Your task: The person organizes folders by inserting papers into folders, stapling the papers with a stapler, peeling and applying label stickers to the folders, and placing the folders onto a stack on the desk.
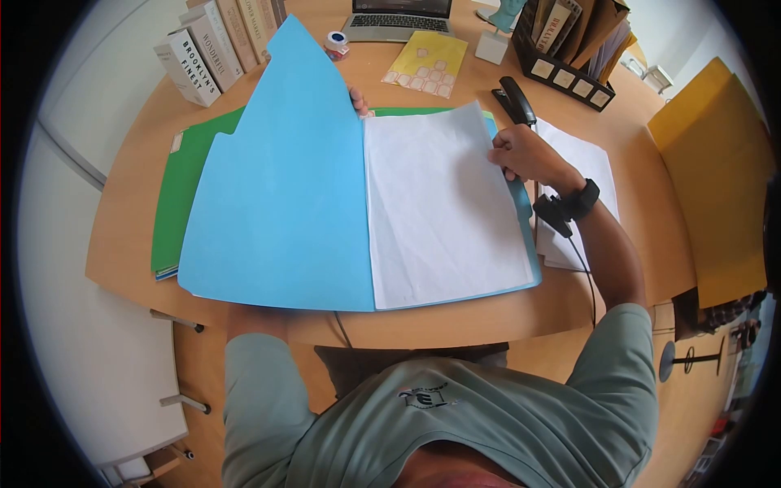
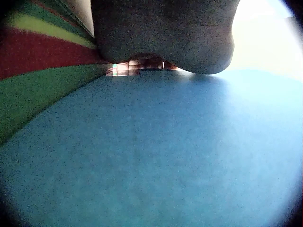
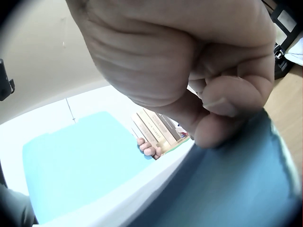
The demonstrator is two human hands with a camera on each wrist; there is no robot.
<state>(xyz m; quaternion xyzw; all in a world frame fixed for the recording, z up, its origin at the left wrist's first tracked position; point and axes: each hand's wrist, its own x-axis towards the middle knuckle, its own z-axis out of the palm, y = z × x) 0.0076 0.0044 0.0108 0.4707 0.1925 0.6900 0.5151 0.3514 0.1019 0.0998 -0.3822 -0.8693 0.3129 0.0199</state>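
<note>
A light blue file folder [image 1: 277, 211] lies opened out over the desk's near side, with white paper [image 1: 439, 211] on its right half. My left hand [image 1: 358, 102] is mostly hidden behind the left cover; its fingertips curl over the cover's top edge beside the fold. Those fingers [image 3: 149, 148] also show in the right wrist view. In the left wrist view the blue cover [image 2: 151, 151] fills most of the picture under the hand. My right hand [image 1: 525, 154] pinches the right edge of the paper, its curled fingers close over the folder's right cover [image 3: 222, 184].
Green folders [image 1: 179, 195] lie beneath the blue one. A black stapler [image 1: 515, 99] and loose white sheets [image 1: 598, 171] are on the right. Behind stand books [image 1: 199, 65], a laptop [image 1: 399, 23], a yellow sticker sheet [image 1: 427, 63] and a black file box [image 1: 569, 77].
</note>
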